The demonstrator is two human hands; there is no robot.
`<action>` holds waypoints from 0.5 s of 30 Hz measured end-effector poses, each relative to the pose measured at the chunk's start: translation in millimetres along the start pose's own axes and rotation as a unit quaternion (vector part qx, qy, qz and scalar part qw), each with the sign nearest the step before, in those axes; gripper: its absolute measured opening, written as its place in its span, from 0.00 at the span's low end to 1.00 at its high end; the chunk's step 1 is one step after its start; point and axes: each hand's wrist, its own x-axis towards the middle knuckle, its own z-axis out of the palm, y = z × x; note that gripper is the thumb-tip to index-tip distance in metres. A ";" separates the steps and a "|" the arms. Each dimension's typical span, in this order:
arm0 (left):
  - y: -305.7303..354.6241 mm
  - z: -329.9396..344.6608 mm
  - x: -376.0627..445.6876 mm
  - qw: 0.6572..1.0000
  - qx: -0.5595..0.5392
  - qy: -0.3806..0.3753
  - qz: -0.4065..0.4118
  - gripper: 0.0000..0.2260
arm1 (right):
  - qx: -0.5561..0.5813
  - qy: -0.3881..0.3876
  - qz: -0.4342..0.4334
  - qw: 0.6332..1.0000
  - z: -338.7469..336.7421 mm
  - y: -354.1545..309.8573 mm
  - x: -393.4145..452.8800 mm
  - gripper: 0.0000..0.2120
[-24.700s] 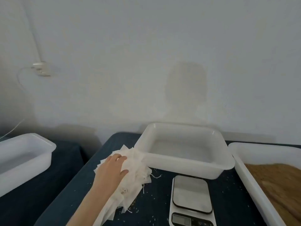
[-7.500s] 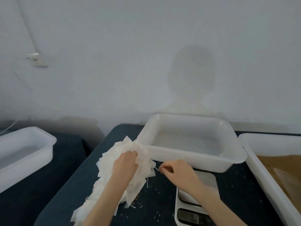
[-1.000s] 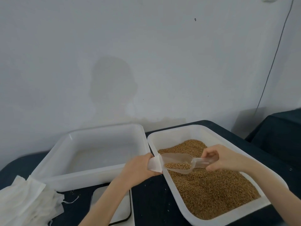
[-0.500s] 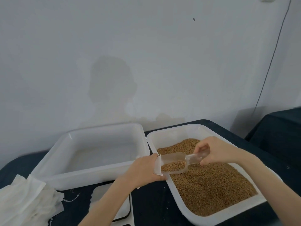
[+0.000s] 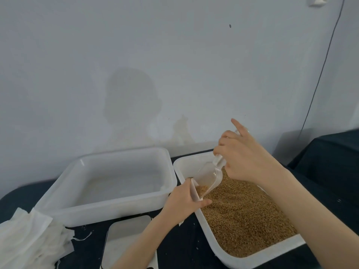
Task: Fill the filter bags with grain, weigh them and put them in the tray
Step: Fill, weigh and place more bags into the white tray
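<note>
My left hand (image 5: 183, 202) grips a white filter bag (image 5: 194, 193) at the left rim of the grain tray (image 5: 252, 258), its mouth held up. My right hand (image 5: 244, 158) holds the handle of a clear plastic scoop (image 5: 208, 178), tilted steeply down with its lip in the bag's mouth. A little brown grain lies at the scoop's lower end. The tray holds a bed of brown grain (image 5: 246, 216). An empty white tray (image 5: 108, 206) stands to the left. A scale (image 5: 126, 235) sits in front of it, partly hidden by my left forearm.
A pile of empty white filter bags (image 5: 27, 235) lies at the lower left on the dark tablecloth. The wall rises close behind the trays, with a black cable (image 5: 320, 74) hanging at the right. Another dark-covered surface (image 5: 334, 158) stands at the far right.
My right hand has risen and tipped the scoop from nearly level to steeply downward into the bag. Most of the grain has left the scoop. My left hand stays at the tray rim.
</note>
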 end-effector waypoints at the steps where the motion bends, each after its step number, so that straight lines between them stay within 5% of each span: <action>1: 0.1 1.1 0.1 1.000 -0.011 0.006 -0.002 0.19 | -0.015 -0.001 -0.003 1.000 -4.5 -0.5 0.9 0.19; 15: -4.6 -2.9 -0.1 0.999 -0.032 0.034 -0.006 0.20 | 0.028 -0.013 0.000 1.000 -9.9 10.0 0.1 0.23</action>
